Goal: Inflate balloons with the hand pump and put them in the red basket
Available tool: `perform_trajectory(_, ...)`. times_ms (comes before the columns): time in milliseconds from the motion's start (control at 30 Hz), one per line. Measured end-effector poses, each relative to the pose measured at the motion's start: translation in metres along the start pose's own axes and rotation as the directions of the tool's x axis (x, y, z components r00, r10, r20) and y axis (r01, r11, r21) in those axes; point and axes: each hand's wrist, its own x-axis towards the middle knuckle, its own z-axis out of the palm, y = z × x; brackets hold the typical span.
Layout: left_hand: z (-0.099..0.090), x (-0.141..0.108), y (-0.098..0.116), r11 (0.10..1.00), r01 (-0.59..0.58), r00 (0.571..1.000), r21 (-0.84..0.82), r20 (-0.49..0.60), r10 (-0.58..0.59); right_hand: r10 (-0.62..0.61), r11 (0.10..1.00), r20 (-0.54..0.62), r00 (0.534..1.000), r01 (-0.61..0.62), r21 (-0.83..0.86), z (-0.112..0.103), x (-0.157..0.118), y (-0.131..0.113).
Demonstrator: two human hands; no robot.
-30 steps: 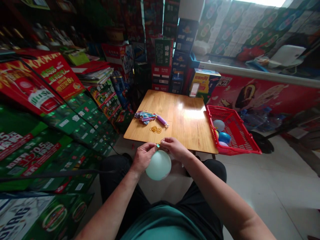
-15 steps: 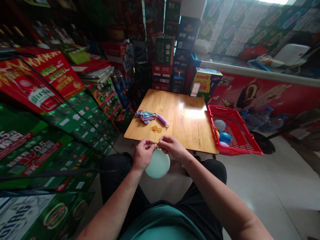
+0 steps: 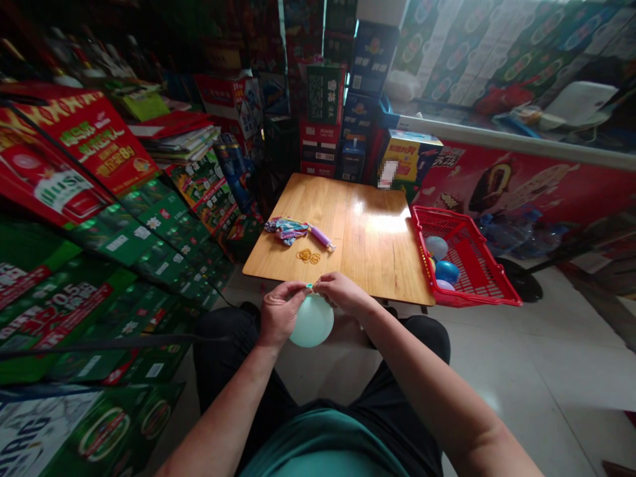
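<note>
A small inflated pale green balloon (image 3: pixel 313 323) hangs below my hands, just in front of the table's near edge. My left hand (image 3: pixel 279 313) pinches its neck from the left, and the bright green mouth shows above the fingertips. From the right, my right hand (image 3: pixel 342 293) is closed at the same neck, its fingertips touching there; whether they also grip a rubber band is too small to tell. On the wooden table (image 3: pixel 368 252) lie a small pile of tan rubber bands (image 3: pixel 309 256), a purple hand pump (image 3: pixel 322 237) and a colourful crumpled bundle (image 3: pixel 287 230).
To the table's right, a red plastic basket (image 3: pixel 489 268) holds several balloons, including a blue one (image 3: pixel 447 271). Stacked green drink cartons (image 3: pixel 159 232) line my left side. A yellow and blue box (image 3: pixel 407 159) stands behind the table, beside a red-fronted freezer (image 3: pixel 527 179).
The balloon and both hands have shifted slightly left and up in view. More of its green mouth shows between the fingers. Both hands stay closed at the neck.
</note>
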Motion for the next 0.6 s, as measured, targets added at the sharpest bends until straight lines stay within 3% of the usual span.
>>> perform_trajectory(167, -0.007, -0.001, 0.005, 0.982, -0.131, 0.971, 0.137, 0.216, 0.099, 0.075, 0.991, 0.074, 0.994, -0.082, 0.103, -0.002, 0.011, 0.003)
perform_trajectory(267, -0.009, 0.001, 0.005, 0.970, -0.142, 0.958, 0.199, 0.273, 0.084, 0.072, 0.985, 0.117, 0.990, -0.089, 0.147, -0.001, 0.012, 0.005)
perform_trajectory(433, -0.007, 0.006, -0.003, 0.968, -0.052, 0.974, 0.247, 0.227, -0.006, -0.005, 0.987, 0.084, 0.996, -0.008, 0.158, 0.006, 0.006, 0.004)
perform_trajectory(533, -0.005, 0.009, -0.007, 0.946, -0.039, 0.988, 0.323, 0.154, -0.012, -0.119, 0.993, -0.019, 0.993, 0.119, 0.007, 0.012, 0.002, 0.002)
perform_trajectory(600, -0.005, 0.011, -0.007, 0.915, -0.076, 0.983, 0.395, 0.186, 0.002, -0.194, 0.976, -0.044, 0.980, 0.187, -0.115, 0.015, 0.001, 0.001)
